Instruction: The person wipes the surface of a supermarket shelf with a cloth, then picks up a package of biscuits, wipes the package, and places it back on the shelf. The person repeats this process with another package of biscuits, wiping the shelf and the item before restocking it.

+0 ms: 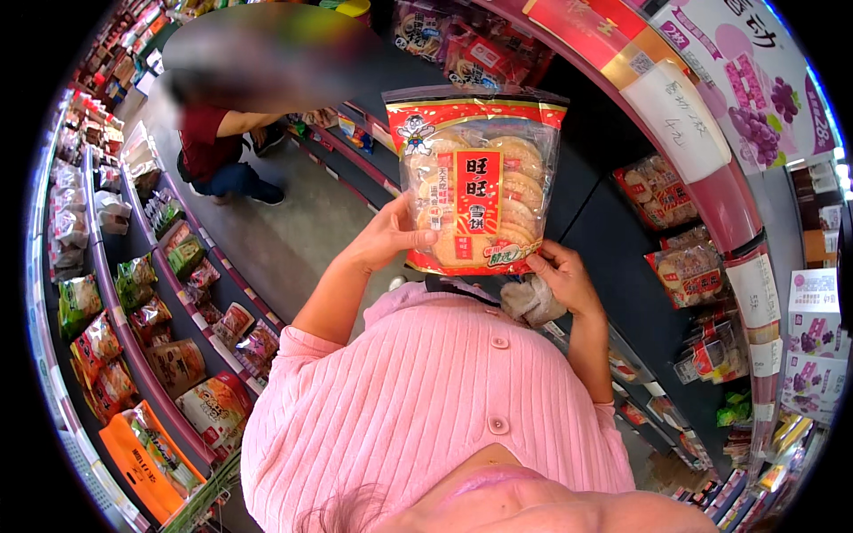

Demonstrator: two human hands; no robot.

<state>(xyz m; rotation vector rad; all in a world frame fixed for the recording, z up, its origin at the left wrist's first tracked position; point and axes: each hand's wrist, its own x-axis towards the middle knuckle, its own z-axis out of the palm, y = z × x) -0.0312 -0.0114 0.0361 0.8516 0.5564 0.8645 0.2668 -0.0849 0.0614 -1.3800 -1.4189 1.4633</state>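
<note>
A clear and red bag of Want Want rice crackers (520, 180) is held upright between my two hands, its printed front facing me. Round pale crackers show through the film. My left hand (393, 233) grips its lower left side, thumb across the front. At the lower right corner, my right hand (566, 276) pinches the bag between thumb and fingers. A crumpled whitish cloth (532, 300) is just under the right hand; whether the hand holds it too, I cannot tell.
Dark shelving to the right holds cracker packs (686, 266) behind a rail with handwritten price cards (686, 126). Purple-printed cartons (813, 333) stand beyond. Packaged snacks (100, 353) fill shelves on the left. Another person in a dark red shirt (200, 143) crouches in the aisle (286, 193) ahead.
</note>
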